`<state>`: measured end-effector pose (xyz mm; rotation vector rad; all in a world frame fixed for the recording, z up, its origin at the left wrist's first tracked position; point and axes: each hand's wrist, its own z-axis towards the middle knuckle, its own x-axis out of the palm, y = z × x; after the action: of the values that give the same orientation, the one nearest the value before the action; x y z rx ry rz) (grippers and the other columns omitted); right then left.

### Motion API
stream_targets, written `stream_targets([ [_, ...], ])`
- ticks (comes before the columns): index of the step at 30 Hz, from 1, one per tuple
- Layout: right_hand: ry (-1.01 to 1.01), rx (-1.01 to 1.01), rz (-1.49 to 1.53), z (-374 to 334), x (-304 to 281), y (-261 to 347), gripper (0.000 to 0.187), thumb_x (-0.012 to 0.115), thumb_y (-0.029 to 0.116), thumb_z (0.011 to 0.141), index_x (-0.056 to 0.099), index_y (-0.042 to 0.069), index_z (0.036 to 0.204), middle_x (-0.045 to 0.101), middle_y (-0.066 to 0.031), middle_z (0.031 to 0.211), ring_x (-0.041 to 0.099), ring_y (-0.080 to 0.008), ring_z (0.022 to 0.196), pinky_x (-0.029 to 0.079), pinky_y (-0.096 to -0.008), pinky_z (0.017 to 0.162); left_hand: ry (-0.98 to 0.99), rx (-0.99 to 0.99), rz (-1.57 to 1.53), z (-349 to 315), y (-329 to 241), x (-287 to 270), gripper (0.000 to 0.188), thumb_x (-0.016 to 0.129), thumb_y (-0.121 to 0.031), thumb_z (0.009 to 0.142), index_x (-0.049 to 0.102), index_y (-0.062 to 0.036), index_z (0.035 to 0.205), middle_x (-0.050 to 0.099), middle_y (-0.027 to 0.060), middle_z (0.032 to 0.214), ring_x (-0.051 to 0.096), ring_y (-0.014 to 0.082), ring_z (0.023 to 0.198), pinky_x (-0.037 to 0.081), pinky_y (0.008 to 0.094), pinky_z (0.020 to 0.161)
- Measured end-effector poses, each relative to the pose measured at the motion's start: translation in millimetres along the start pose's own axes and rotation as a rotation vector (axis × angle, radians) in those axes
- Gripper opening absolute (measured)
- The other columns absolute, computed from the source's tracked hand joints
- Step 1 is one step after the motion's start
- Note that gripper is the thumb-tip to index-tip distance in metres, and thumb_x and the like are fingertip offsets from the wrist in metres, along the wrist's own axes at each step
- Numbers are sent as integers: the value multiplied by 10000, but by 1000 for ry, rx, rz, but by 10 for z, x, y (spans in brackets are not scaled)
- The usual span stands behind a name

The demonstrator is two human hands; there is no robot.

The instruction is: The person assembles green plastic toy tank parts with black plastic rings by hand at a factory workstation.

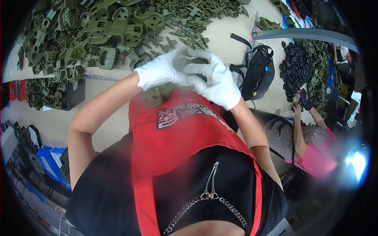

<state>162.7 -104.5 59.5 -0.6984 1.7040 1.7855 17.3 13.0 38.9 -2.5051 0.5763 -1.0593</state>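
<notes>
Chain [210,195] nearest; beyond apron [151,149], left hand [161,70] and right hand [212,76] meet, fingers curled, cannot tell whether clamped on anything; green part [152,97] beside left wrist; step presumably part-handling, next calling for sure grip.

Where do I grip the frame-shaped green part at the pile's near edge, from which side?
I'd take the frame-shaped green part by its near rim, from the person's side: the rim surrounds its centre, and other green parts crowd its far side.
</notes>
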Motion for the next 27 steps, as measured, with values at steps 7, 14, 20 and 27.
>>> stream_targets([
  [7, 14, 58, 81, -74, 52, -4, 223, 707, 124, 722, 692, 111, 944, 561, -161, 1230, 524, -334, 1150, 432, -392, 972, 116, 188, 413, 18, 134, -170, 705, 772, -10, 668, 488, 9, 1313, 623, 89, 1134, 570, 138, 1053, 471, 281, 912],
  [14, -29, 451, 1030, -165, -84, 15, 634, 713, -54, 706, 477, -26, 1294, 495, -132, 1334, 456, -218, 1248, 406, -338, 1021, -228, 578, 1209, -427, 158, 163, 721, 813, -257, 599, 519, -70, 1230, 588, 135, 1206, 559, 319, 1116, 427, 405, 968],
  [20, 32, 528, 1152, -100, -219, 148, 626, 694, -85, 714, 481, -29, 1300, 513, -126, 1309, 512, -198, 1174, 438, -331, 985, -207, 528, 1130, -485, 198, 128, 729, 740, -361, 681, 460, -150, 1320, 559, 157, 1181, 525, 311, 1102, 348, 411, 1002],
  [27, -56, 492, 1051, -173, -101, 74, 581, 775, -41, 640, 569, -12, 1182, 562, -90, 1217, 562, -194, 1092, 453, -324, 952, -187, 516, 1069, -438, 190, 146, 712, 760, -412, 686, 500, -124, 1284, 613, 155, 1084, 568, 310, 1049, 407, 409, 959],
])
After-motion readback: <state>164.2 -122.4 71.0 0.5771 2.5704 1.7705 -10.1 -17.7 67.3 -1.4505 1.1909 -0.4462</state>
